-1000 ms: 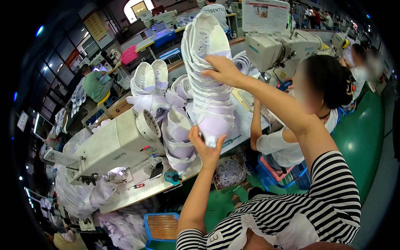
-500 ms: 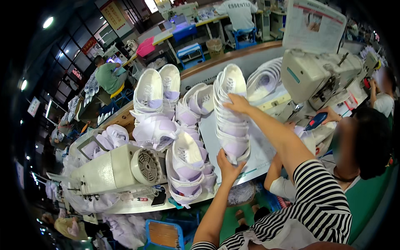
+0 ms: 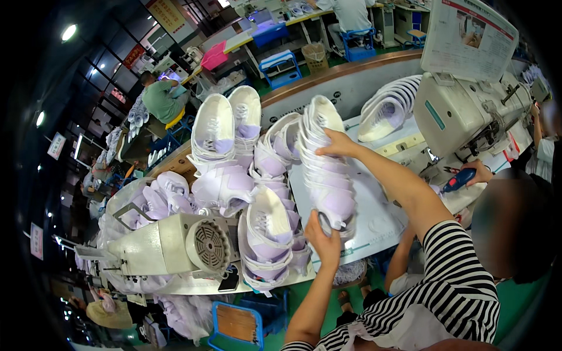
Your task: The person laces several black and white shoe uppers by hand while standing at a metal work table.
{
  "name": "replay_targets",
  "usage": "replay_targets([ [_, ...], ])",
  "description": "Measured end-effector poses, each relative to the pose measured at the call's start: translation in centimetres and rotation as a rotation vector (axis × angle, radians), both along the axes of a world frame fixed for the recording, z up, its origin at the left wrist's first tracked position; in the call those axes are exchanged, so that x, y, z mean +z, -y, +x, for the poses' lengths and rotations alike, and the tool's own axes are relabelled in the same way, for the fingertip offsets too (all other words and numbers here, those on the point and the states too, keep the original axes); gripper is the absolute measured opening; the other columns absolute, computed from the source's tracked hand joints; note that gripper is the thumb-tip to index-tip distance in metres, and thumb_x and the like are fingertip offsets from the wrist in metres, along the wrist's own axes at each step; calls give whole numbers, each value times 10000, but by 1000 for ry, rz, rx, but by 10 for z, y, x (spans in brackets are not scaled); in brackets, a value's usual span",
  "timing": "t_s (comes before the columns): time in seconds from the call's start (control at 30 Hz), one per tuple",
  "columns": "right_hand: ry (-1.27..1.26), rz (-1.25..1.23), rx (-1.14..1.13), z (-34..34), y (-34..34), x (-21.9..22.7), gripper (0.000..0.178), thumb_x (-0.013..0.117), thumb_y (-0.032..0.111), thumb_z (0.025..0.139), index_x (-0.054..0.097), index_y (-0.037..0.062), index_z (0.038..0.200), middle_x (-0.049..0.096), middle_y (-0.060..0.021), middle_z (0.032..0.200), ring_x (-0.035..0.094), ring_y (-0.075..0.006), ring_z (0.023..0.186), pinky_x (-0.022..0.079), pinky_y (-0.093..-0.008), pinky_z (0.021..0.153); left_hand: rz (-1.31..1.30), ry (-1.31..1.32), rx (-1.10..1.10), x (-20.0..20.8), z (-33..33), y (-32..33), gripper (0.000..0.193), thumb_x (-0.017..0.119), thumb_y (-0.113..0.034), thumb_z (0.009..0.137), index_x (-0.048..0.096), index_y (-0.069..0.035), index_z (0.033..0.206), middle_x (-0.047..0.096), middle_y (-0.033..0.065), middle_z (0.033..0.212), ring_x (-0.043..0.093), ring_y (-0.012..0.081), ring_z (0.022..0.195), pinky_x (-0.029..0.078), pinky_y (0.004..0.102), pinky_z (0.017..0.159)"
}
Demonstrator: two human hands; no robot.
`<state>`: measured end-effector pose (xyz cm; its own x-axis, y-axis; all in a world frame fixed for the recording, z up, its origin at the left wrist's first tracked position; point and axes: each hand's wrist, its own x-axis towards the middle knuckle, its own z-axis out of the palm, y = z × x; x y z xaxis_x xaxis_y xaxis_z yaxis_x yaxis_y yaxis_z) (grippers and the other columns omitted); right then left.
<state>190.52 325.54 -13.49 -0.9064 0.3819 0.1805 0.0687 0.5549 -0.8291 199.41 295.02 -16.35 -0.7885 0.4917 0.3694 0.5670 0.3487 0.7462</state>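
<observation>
A tall stack of nested white and lilac shoe uppers (image 3: 329,184) leans over the white worktop between my hands. My right hand (image 3: 338,144) grips its upper part from the right side, fingers over the rims. At the lower end my left hand (image 3: 322,238) holds the lowest upper between thumb and fingers; a small dark curved thing shows there, too small to name. Just left of the stack stand more nested uppers (image 3: 269,225), close by but apart from my left hand.
Left of me is a sewing machine (image 3: 153,244), with a phone (image 3: 229,279) beside it. Another machine (image 3: 453,111) and a row of uppers (image 3: 391,109) stand on the far right. A co-worker's hand (image 3: 481,172) holds a blue hand tool (image 3: 459,180). A blue-framed stool (image 3: 237,323) stands below.
The view has shifted, so most things sit farther right. The held stack has tilted slightly, showing more of its lilac lower face. Both hands keep hold of it.
</observation>
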Motion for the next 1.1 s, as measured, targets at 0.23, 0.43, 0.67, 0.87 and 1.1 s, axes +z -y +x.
replay_targets([
  [0.23,-215,-286,-32,7,-5,-78,926,835,379,727,369,11,1438,554,-159,1335,534,-257,1228,399,-363,1063,-375,-359,-201,-6,22,14,658,652,-128,812,418,-59,1422,349,270,1445,356,510,1252,309,589,1050],
  [0.43,-87,-706,88,-7,21,-80,827,781,364,801,383,-6,1424,541,-142,1346,521,-249,1242,404,-369,1062,-520,-271,-115,-8,15,49,694,671,-165,807,412,-125,1449,289,237,1514,318,480,1333,295,562,1096],
  [0.67,-101,-435,-128,-17,14,-114,685,768,335,814,474,-14,1325,597,-157,1230,585,-239,1099,447,-338,962,-392,-196,-151,19,48,90,632,655,-149,827,437,-96,1417,350,253,1471,376,458,1317,347,524,1065],
  [0.87,-249,-310,-443,-36,-40,-181,446,721,255,874,545,36,1220,611,-94,1116,585,-199,1008,469,-307,888,-374,-10,-273,6,107,186,588,638,-122,856,434,-66,1405,444,241,1401,530,433,1173,461,460,976],
  [1.1,-565,-344,-378,7,-11,-88,240,583,178,970,592,52,1173,631,-51,1080,599,-155,929,472,-294,842,-383,214,-282,14,198,327,561,610,-124,894,411,-54,1414,486,203,1368,549,400,1151,482,464,934],
])
